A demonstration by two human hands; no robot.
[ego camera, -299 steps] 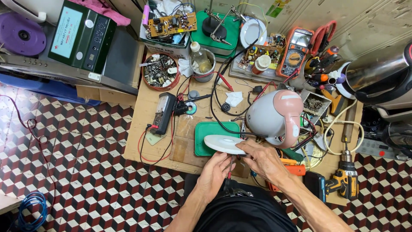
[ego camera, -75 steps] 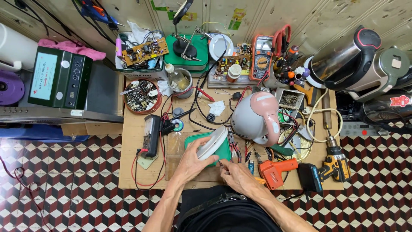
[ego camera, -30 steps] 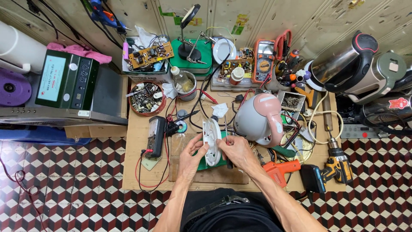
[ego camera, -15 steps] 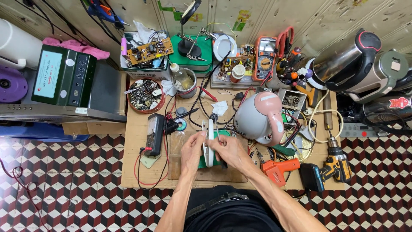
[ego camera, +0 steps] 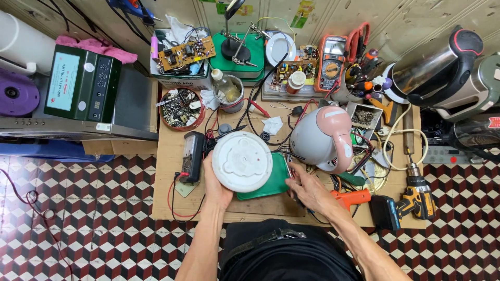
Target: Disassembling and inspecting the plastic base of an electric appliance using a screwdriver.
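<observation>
Left hand (ego camera: 216, 184) cups the round white plastic base (ego camera: 242, 161) flat over the green mat (ego camera: 271, 179); right hand (ego camera: 307, 190), loosely open, rests right of it. I'd support the rim evenly.

Wooden bench (ego camera: 166, 156) bears kettle (ego camera: 323, 138), perhaps meter (ego camera: 194, 156).

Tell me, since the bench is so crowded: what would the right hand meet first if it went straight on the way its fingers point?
Probably the green mat: the right hand points up-left toward its edge, with the white round base just beyond. Depth is unclear from above.
</observation>
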